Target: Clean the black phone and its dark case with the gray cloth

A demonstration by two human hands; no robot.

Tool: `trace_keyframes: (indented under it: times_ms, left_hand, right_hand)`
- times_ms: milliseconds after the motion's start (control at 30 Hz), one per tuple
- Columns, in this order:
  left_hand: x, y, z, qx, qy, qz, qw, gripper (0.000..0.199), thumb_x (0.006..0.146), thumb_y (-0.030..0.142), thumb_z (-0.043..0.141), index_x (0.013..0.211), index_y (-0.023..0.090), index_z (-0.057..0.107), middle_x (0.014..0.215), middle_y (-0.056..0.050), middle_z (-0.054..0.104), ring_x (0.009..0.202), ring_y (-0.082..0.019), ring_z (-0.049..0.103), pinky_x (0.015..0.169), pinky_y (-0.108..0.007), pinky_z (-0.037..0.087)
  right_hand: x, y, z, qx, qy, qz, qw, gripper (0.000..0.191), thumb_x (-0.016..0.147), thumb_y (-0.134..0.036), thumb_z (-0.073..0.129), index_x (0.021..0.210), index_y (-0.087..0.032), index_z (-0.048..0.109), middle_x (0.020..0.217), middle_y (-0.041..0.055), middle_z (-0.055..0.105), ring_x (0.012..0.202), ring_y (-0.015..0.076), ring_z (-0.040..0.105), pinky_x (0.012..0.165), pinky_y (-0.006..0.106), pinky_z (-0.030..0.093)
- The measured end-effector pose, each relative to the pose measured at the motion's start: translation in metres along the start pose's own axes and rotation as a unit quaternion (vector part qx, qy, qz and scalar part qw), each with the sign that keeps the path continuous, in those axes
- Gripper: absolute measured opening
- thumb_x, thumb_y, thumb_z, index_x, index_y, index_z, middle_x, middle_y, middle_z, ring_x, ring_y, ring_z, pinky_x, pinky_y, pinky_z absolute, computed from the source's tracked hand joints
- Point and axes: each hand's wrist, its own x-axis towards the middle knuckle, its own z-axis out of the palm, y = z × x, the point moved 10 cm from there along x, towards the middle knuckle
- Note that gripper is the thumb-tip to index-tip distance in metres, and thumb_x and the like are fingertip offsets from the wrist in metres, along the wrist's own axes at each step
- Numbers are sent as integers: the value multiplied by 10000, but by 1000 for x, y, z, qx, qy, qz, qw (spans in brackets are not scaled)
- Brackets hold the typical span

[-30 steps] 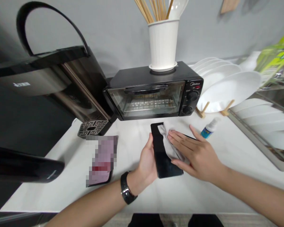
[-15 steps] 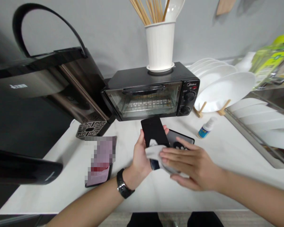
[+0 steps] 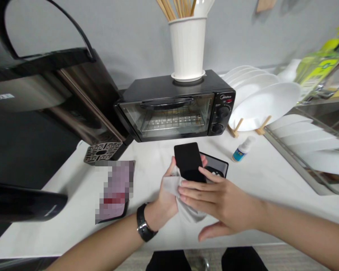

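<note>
A black phone (image 3: 188, 160) lies in my left hand (image 3: 166, 197), whose fingers wrap round it from beneath and show at its right edge. My right hand (image 3: 227, 199) presses a thin white wipe (image 3: 171, 185) flat against the lower part of the phone, its thumb held apart. Part of the wipe hangs below my fingers, and some is hidden under them. Partly behind my right hand, a dark-edged grey phone case or phone (image 3: 217, 164) with round camera shapes rests on the counter. A small spray bottle (image 3: 242, 149) with a blue label stands to its right.
Behind my hands is a black toaster oven (image 3: 175, 113) with a white cup (image 3: 188, 47) of chopsticks on top. A large dark drink machine (image 3: 73, 98) stands left, near a phone with a blurred screen (image 3: 120, 188). White plates (image 3: 265, 101) and a dish rack (image 3: 307, 169) are right.
The right hand and wipe have slid slightly left and down across the phone. The phone is turned a little, and the whole view has shifted slightly.
</note>
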Motion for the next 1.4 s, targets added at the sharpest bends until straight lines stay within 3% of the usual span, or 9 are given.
trace_keyframes:
  times_ms: [133,300,433,633,733,900,1033,1200,1400]
  left_hand:
    - [1,22,4,-3,25,60,998,590,1025,554,448,1416,136,593,1250,-124,741,1152,-281,698,1047,-389,515]
    - [-3,-13,13,6,26,-36,999,551,1043,517,439,1424,149,591,1209,-126,750,1159,-306,695,1062,-433,498]
    - [-2,-28,1,-7,48,-71,996,470,1056,442,434,1309,122,669,1027,-105,786,1004,-250,744,987,-359,541]
    - [4,19,-4,-16,57,47,997,571,1042,536,398,1321,113,662,1110,-126,778,1000,-254,744,925,-354,574]
    - [3,31,3,-8,60,80,995,599,1047,544,374,1384,115,620,1171,-131,762,1085,-285,722,992,-405,547]
    - [2,-12,7,5,33,-29,999,514,1055,472,429,1407,142,607,1186,-121,756,1130,-287,705,1063,-412,499]
    - [-1,-26,-6,6,42,-64,997,490,1030,464,501,1342,118,652,1059,-114,781,995,-252,744,975,-344,549]
    - [3,16,-5,10,44,19,999,620,1042,578,382,1419,134,594,1175,-120,766,1053,-242,734,944,-337,572]
    - [4,9,7,17,39,14,999,580,1025,527,473,1435,131,582,1205,-136,754,1118,-304,714,1033,-423,525]
  right_hand:
    - [-7,17,-24,-31,104,57,992,359,1031,-354,537,1320,-193,676,1355,59,688,1303,189,627,1292,471,202]
    - [-11,50,-23,-80,89,182,976,625,1019,-480,528,1535,-133,464,1539,153,500,1432,301,490,1259,595,227]
    - [-3,37,-7,-33,27,141,989,829,966,-648,551,1570,-101,395,1572,176,452,1507,303,375,1256,577,251]
    - [-1,6,-6,14,26,12,999,416,1050,-452,515,1347,-195,653,1422,41,642,1370,165,564,1296,451,194]
    - [-7,30,-21,-33,100,105,989,346,1031,-317,553,1337,-202,665,1356,41,690,1310,187,620,1292,485,201]
    - [-9,54,-17,-63,74,189,977,587,1007,-419,569,1529,-165,479,1523,134,529,1467,294,443,1253,607,241]
    - [-1,31,-5,-20,22,114,993,707,988,-525,590,1551,-128,432,1551,154,497,1501,275,392,1263,577,233]
    - [0,-2,0,25,9,-8,1000,417,1029,-419,559,1385,-212,627,1445,51,630,1407,164,524,1291,464,200]
    - [-8,44,-23,-52,96,146,983,447,1030,-324,527,1448,-174,568,1472,100,595,1419,233,513,1286,550,157]
